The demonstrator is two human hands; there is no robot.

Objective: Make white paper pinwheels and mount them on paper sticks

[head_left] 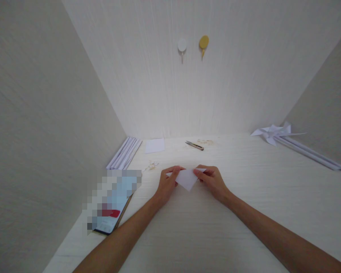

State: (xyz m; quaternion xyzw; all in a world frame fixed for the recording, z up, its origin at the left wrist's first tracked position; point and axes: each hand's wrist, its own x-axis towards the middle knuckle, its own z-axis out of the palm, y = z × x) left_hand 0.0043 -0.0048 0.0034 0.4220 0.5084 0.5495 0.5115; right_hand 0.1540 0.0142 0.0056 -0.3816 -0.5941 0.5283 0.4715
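A pale, faintly grained desk (258, 201) meets streaked off-white walls (230, 87), the back one bearing a round white hook (182, 45) and a round yellow hook (204, 42). Rolled white paper tubes (124, 153) and a partly pixelated phone (110, 216) line the left edge; a flat white paper square (155, 145) and slim metal snips (194, 145) lie near the back edge, pointed white paper blades (272, 132) at the back right corner. Mid-desk, left hand (169, 182) and right hand (211, 180) pinch a smooth triangular white paper (186, 179) by its sides, its point between them towards the near edge.
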